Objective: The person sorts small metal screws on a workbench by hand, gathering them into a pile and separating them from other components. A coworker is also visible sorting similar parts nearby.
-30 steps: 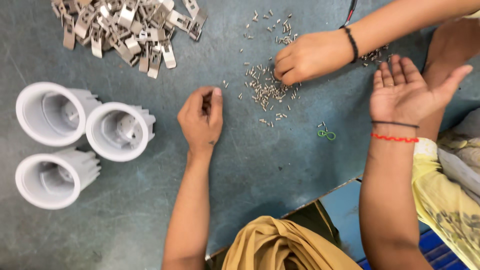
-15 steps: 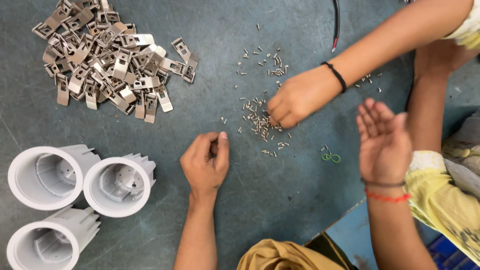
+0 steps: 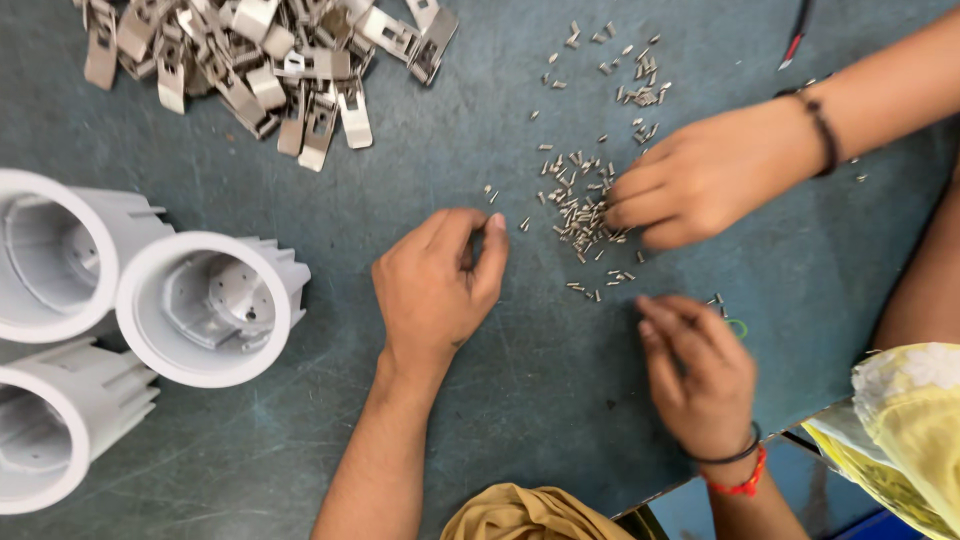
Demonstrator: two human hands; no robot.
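Across the grey-green bench [image 3: 480,150] tiny metal screws [image 3: 580,215] are lying scattered, light, hard and probably slippery, likely needing a fingertip pinch; the left hand [image 3: 430,290] is curling thumb to forefinger, contents hidden, and the right hand [image 3: 700,380] is lying open, empty.

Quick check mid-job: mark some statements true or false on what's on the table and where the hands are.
1. Three white housings lie at the left. True.
2. The bracket pile is at the bottom right. False: it is at the top left.
3. A co-worker's hand touches the screws. True.
4. The left hand rests inside a housing. False: it is on the table, near the screws.
5. The right hand is raised off the table. False: its fingers lie on it.
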